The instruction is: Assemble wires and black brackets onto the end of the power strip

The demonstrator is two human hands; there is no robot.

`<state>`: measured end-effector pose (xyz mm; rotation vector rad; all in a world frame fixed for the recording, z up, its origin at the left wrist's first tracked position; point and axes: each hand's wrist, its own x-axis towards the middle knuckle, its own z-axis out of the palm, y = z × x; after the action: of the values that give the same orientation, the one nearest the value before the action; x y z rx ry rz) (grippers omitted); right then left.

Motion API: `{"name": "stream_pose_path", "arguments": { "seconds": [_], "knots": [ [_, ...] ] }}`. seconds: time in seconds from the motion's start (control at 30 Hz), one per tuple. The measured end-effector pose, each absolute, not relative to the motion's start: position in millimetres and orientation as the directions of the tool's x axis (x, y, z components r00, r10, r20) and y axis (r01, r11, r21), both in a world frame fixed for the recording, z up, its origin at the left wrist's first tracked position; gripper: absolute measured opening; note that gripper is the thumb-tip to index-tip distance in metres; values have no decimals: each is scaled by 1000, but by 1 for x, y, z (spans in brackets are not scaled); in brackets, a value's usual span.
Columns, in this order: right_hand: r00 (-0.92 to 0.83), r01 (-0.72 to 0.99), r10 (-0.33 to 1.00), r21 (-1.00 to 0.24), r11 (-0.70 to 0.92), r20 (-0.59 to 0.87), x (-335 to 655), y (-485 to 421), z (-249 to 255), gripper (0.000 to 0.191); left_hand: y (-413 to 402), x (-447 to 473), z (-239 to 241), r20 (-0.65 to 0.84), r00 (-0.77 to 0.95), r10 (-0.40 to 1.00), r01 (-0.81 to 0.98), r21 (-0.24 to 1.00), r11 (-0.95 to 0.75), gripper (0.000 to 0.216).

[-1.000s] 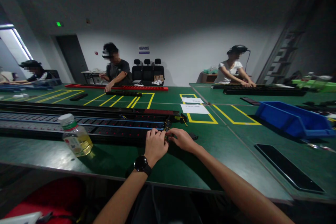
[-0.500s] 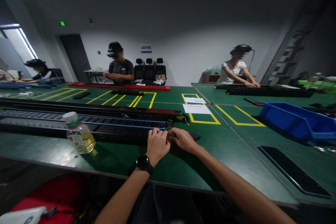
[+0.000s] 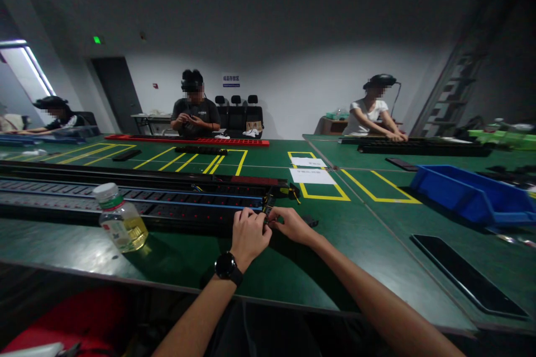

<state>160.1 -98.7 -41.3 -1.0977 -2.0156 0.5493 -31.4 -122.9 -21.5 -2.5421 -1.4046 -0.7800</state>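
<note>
A long black slotted rail assembly [image 3: 180,214] with blue strips and small red dots lies along the table from the left. At its right end my left hand [image 3: 250,234], wearing a black watch, is closed with curled fingers over the near edge. Beside it my right hand [image 3: 291,224] pinches at the same spot, thumb and forefinger together. What the fingertips hold is too small and partly hidden. Thin dark and yellow wires [image 3: 267,201] stick up just beyond the hands. A black end piece [image 3: 310,221] shows past my right hand.
A bottle of yellow liquid [image 3: 120,218] stands by the rail's near side. To the right are a blue bin [image 3: 473,195] and a black tablet [image 3: 467,274]. Paper sheets [image 3: 312,175] lie on the yellow-taped green table [image 3: 368,245]. Several people work across it.
My hands stay at the rail's end with only slight finger shifts. The view has moved slightly. The person across at the left has turned more towards me.
</note>
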Motion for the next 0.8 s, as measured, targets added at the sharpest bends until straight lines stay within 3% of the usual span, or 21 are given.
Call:
{"name": "stream_pose_path", "arguments": {
  "seconds": [0.37, 0.8],
  "knots": [
    [-281, 612, 842, -589, 527, 462, 157, -93, -51, 18, -122, -30, -21, 521, 378, 765, 833, 169, -526, 17],
    [-313, 501, 836, -669, 549, 451, 158, -98, -43, 17, -120, -31, -23, 536, 372, 758, 829, 177, -531, 22]
  ]
}}
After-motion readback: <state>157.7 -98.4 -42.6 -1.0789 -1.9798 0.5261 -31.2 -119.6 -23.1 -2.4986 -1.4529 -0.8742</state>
